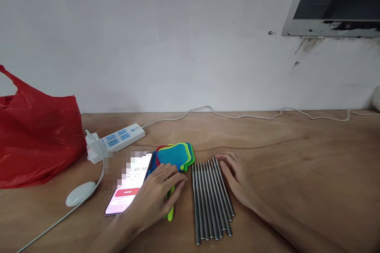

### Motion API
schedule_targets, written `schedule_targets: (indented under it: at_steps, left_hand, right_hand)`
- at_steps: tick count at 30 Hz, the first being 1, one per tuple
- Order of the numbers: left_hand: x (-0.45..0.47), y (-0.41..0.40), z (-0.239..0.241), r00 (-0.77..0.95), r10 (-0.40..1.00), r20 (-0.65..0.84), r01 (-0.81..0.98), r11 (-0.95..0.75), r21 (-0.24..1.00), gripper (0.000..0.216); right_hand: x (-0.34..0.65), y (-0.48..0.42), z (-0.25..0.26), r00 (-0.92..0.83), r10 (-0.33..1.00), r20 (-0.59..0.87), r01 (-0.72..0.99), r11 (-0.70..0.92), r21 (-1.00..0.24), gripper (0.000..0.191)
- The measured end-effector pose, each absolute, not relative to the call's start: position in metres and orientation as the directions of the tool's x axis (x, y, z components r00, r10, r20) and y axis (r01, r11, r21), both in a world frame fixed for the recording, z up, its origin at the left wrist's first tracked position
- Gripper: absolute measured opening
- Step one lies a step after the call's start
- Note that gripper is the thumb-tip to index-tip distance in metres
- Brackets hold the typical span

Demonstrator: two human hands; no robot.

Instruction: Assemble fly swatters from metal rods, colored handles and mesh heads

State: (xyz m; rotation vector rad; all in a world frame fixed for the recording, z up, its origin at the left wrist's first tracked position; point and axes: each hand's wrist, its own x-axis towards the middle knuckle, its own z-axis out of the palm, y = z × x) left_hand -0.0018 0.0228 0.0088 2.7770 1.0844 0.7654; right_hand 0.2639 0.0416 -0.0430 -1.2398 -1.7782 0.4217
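A stack of coloured plastic swatter heads (175, 155), blue on top with green, yellow and red edges showing, lies on the wooden table (297, 154). My left hand (157, 199) rests over their handles, fingers curled around a green handle (170, 211). To the right, several thin metal rods (210, 199) lie side by side. My right hand (237, 180) lies flat on the table, fingers stretched out and touching the rods' right side near their far ends.
A lit phone (130, 187) lies left of my left hand. Behind it sit a white power strip (117, 139) with a plugged-in adapter, a white puck-shaped device (80, 193) on a cable, and a red plastic bag (35, 134) at far left. A white cable (252, 116) runs along the wall.
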Motion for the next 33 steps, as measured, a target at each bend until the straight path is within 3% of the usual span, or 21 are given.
schedule_targets:
  at_steps: [7, 12, 22, 33]
  left_hand:
    - [0.012, 0.011, 0.010, 0.734, 0.605, 0.308, 0.552, -0.796, 0.248, 0.021]
    - [0.017, 0.007, 0.014, 0.742, 0.625, 0.242, 0.564, -0.778, 0.277, 0.016]
    - [0.023, 0.006, -0.002, 0.582, 0.775, 0.246, 0.727, -0.632, 0.270, 0.019]
    - [0.032, 0.000, 0.000, 0.534, 0.812, 0.237, 0.768, -0.583, 0.265, 0.020]
  right_hand:
    - [0.263, 0.033, -0.031, -0.129, 0.873, 0.470, 0.487, 0.468, -0.737, 0.032]
    - [0.266, 0.034, -0.033, -0.004, 0.898, 0.440, 0.364, 0.411, -0.836, 0.038]
    - [0.270, 0.034, -0.037, 0.057, 0.906, 0.420, 0.239, 0.396, -0.887, 0.040]
    - [0.272, 0.038, -0.040, 0.053, 0.917, 0.395, 0.233, 0.373, -0.898, 0.040]
